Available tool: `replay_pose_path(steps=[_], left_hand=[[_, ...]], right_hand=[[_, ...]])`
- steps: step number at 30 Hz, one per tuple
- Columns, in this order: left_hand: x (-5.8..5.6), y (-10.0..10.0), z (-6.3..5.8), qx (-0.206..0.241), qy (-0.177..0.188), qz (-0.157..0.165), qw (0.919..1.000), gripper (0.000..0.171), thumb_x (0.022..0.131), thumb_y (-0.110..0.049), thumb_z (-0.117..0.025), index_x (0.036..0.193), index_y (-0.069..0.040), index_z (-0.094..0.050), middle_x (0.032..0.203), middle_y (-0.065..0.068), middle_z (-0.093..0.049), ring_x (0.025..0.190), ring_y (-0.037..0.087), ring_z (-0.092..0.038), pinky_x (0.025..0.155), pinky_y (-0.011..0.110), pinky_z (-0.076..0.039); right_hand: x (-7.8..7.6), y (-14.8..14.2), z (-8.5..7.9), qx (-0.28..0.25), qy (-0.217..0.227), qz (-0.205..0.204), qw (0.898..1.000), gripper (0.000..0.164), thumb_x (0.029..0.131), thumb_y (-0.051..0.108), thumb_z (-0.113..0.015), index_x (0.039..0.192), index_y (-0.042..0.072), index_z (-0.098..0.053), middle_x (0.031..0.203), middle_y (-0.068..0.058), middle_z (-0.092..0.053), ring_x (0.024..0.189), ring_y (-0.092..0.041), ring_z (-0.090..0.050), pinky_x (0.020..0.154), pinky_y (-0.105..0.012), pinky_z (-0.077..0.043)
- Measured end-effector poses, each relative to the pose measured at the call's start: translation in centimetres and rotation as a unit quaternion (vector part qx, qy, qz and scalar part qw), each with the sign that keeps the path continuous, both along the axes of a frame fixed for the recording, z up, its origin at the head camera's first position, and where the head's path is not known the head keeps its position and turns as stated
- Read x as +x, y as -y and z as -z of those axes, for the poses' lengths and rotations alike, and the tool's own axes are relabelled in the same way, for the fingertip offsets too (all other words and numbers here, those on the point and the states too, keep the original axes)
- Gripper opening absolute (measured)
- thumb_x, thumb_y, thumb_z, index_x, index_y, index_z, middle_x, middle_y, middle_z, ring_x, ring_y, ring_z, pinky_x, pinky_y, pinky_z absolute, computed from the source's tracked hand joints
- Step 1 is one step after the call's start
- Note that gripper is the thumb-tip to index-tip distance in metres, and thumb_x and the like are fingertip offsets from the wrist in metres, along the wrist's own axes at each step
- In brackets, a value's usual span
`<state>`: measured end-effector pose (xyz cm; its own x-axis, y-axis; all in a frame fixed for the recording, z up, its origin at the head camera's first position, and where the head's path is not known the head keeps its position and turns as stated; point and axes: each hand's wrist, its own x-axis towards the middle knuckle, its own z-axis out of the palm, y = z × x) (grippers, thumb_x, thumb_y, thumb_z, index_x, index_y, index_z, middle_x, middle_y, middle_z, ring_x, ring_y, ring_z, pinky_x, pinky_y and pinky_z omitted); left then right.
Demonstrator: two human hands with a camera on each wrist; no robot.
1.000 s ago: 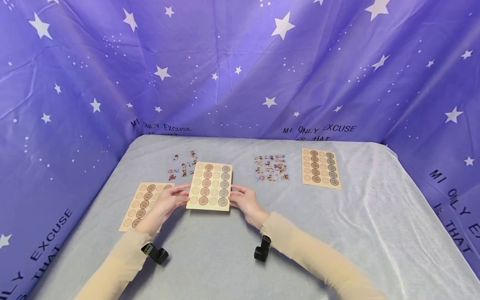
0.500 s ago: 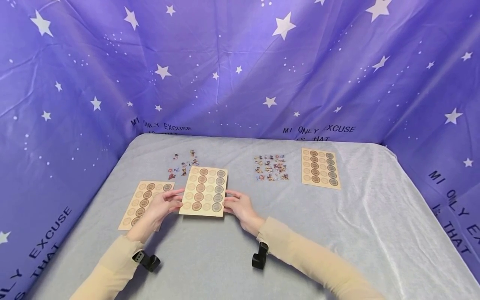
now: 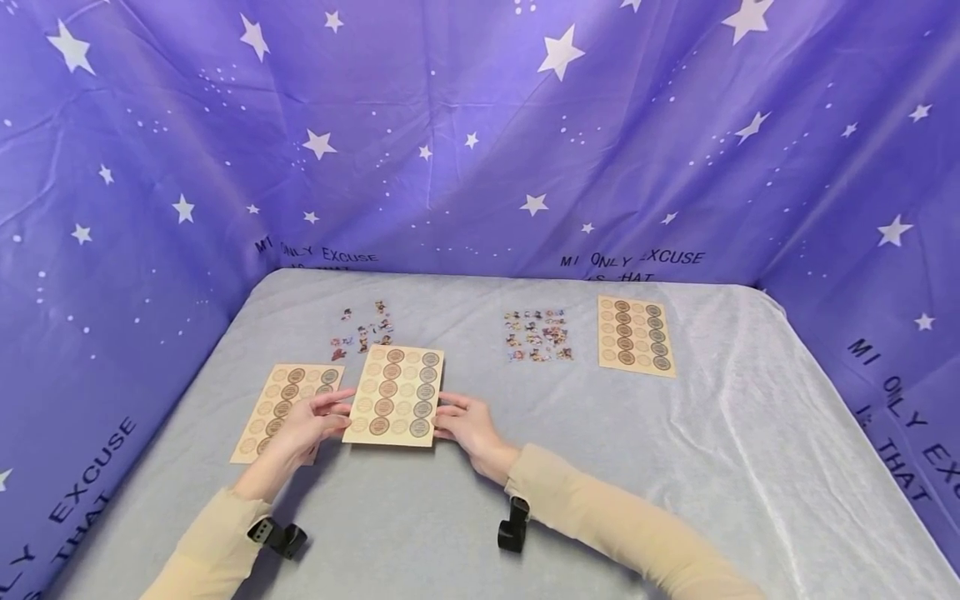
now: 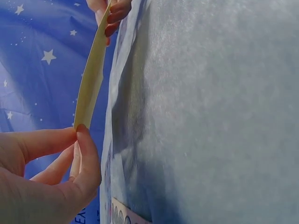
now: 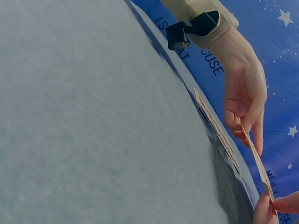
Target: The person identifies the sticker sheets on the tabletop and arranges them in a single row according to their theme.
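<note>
A tan sticker sheet (image 3: 395, 396) printed with rows of round seals is held up above the table between both hands. My left hand (image 3: 306, 427) pinches its left edge between thumb and fingers, which the left wrist view shows closely on the sheet's edge (image 4: 91, 77). On the opposite edge my right hand (image 3: 468, 429) pinches it the same way; its fingertips (image 5: 262, 210) show low in the right wrist view. The held sheet is slightly tilted, and a shadow lies on the cloth beneath. Under and beside the left hand lies a second tan sticker sheet (image 3: 272, 400), partly covered by that hand.
Behind the held sheet lies a clear sheet of small cartoon stickers (image 3: 363, 329), and another clear cartoon sticker sheet (image 3: 536, 336) lies right of it. A third tan seal sheet (image 3: 636, 335) rests at the back right. A grey cloth (image 3: 675, 483) covers the table; a purple star curtain (image 3: 480, 183) surrounds it.
Both hands have carried the held sticker sheet left and toward the person, still pinching its two sides. The sheets lying on the table stay in place.
</note>
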<state>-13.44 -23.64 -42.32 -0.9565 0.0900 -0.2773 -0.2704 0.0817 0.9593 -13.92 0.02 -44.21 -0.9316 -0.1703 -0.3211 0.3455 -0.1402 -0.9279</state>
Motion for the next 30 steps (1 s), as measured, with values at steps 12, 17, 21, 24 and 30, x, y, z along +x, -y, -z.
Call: replay_pose_path(steps=[12, 17, 21, 24, 30], left_hand=[[0.6, 1.2, 0.2, -0.081, -0.004, 0.03, 0.9963, 0.053, 0.077, 0.011, -0.056, 0.126, 0.015, -0.036, 0.084, 0.0, -0.064, 0.069, 0.005, -0.06, 0.065, 0.022, -0.053], [0.9, 1.7, -0.1, -0.095, -0.003, 0.046, 0.9944, 0.054, 0.077, 0.01, -0.056, 0.126, 0.015, -0.035, 0.079, -0.003, -0.062, 0.068, 0.005, -0.059, 0.064, 0.023, -0.053], [1.1, 2.1, 0.0, -0.103, 0.001, 0.054, 0.9932, 0.055, 0.077, 0.009, -0.058, 0.127, 0.015, -0.035, 0.079, -0.003, -0.061, 0.068, 0.006, -0.059, 0.063, 0.025, -0.053], [1.2, 2.3, 0.1, -0.104, 0.001, 0.06, 0.9928, 0.056, 0.075, 0.007, -0.06, 0.126, 0.014, -0.036, 0.08, -0.002, -0.061, 0.067, 0.007, -0.059, 0.062, 0.026, -0.053], [1.3, 3.0, 0.6, -0.095, 0.0, 0.072, 0.9929, 0.055, 0.073, 0.003, -0.064, 0.123, 0.009, -0.044, 0.079, -0.003, -0.062, 0.067, 0.008, -0.06, 0.061, 0.025, -0.053]], right_hand=[[1.2, 0.9, 0.2, -0.022, -0.013, 0.0, 1.0, 0.046, 0.075, -0.014, -0.055, 0.121, -0.01, -0.047, 0.085, -0.017, -0.063, 0.066, -0.012, -0.06, 0.066, -0.029, -0.054], [1.3, 1.4, 0.5, -0.017, -0.009, -0.002, 1.0, 0.045, 0.075, -0.013, -0.056, 0.12, -0.009, -0.048, 0.08, -0.011, -0.063, 0.064, -0.011, -0.06, 0.066, -0.028, -0.054], [1.6, 1.7, 0.6, -0.015, -0.01, -0.005, 1.0, 0.046, 0.075, -0.013, -0.055, 0.119, -0.009, -0.048, 0.079, -0.009, -0.063, 0.064, -0.011, -0.06, 0.064, -0.028, -0.055], [1.8, 1.8, 0.7, -0.019, -0.01, -0.007, 1.0, 0.046, 0.074, -0.014, -0.055, 0.12, -0.009, -0.048, 0.08, -0.011, -0.062, 0.064, -0.012, -0.06, 0.064, -0.028, -0.055], [2.1, 2.0, 0.6, -0.023, -0.026, -0.016, 0.999, 0.046, 0.074, -0.015, -0.054, 0.119, -0.011, -0.047, 0.083, -0.016, -0.062, 0.066, -0.014, -0.06, 0.064, -0.029, -0.055]])
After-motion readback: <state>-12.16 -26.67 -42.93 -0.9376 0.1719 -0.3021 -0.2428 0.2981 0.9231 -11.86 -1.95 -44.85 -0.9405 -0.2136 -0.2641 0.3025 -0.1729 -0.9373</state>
